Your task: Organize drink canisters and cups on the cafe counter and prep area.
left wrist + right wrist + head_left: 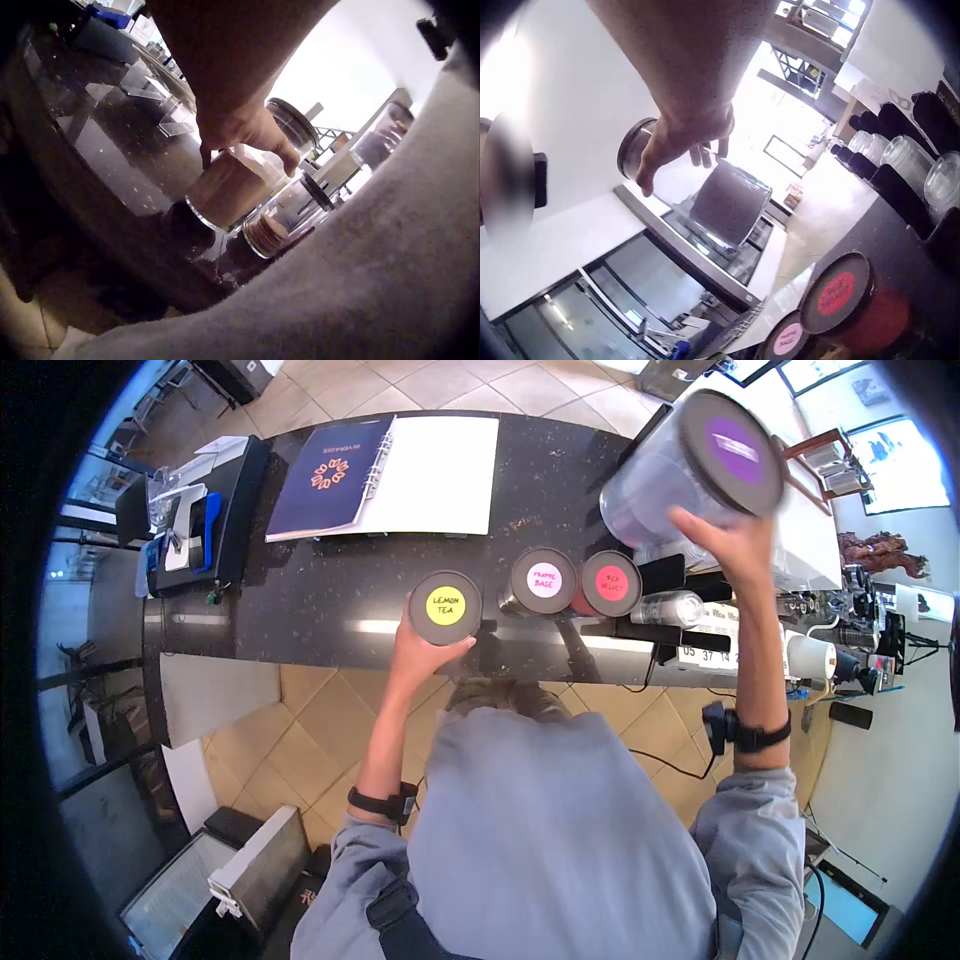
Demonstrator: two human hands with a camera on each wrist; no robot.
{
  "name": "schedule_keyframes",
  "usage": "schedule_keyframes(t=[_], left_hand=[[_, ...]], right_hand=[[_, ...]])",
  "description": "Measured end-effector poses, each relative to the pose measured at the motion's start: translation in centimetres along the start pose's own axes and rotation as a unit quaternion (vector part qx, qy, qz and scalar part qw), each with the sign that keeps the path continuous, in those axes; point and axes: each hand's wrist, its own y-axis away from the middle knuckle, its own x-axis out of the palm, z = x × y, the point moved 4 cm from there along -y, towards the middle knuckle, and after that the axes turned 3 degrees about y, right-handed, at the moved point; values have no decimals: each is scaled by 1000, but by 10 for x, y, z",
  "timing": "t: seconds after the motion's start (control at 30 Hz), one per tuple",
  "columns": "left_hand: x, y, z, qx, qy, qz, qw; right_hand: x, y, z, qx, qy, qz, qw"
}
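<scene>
My left hand (425, 655) grips a clear jar whose dark lid reads "Lemon Tea" (445, 607). In the left wrist view, brown powder fills much of this jar (229, 191), and its base is close to the counter. My right hand (740, 550) holds up a clear jar with a dark lid and purple label (735, 450) at the counter's right side. Dull purplish powder shows inside that jar (731, 204) in the right wrist view, with fingers and thumb around its upper part. Between the hands stand a "Frappe Base" jar (543, 580) and a "Red Velvet" jar (611, 584).
An open spiral-bound book (400, 475) lies toward the counter's far side. At the left end is a black tray (235, 510) with assorted items. Clear containers (670, 609) line up between black dividers at right, beside a white panel with numbers (705, 657).
</scene>
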Motion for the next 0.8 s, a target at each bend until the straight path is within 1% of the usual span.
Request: schedule_keyframes(t=[0.03,0.1,0.13,0.17,0.23,0.27,0.33,0.37,0.43,0.57,0.7,0.77,0.8], left_hand=[[-3,-2,0,7,4,1,1000],[-5,-4,6,21,38,4,999],[-6,-5,9,19,59,10,998],[-7,-8,13,23,65,11,998],[-8,-12,21,16,84,28,996],[-8,-13,22,16,87,30,996],[-11,-17,22,12,57,23,998],[-11,-17,21,12,58,25,998],[-11,-20,19,-3,59,27,998],[-11,-28,21,-4,82,38,996],[-8,-40,21,6,71,53,996],[-6,-45,22,9,63,56,996],[-5,-47,21,22,63,54,996]], right_hand=[[12,-17,1,-26,39,-2,999],[37,-39,-37,-29,35,6,999],[50,-44,-46,-18,9,12,1000],[61,-45,-52,28,8,23,999],[83,-50,-74,31,-31,51,998],[90,-48,-85,32,-28,51,998],[105,-46,-101,58,0,95,994],[108,-45,-107,60,2,94,994],[117,-41,-121,88,30,147,985],[126,-38,-146,105,27,140,984],[129,-36,-152,125,21,141,982],[130,-35,-152,137,62,149,977],[131,-33,-156,141,62,148,977]])
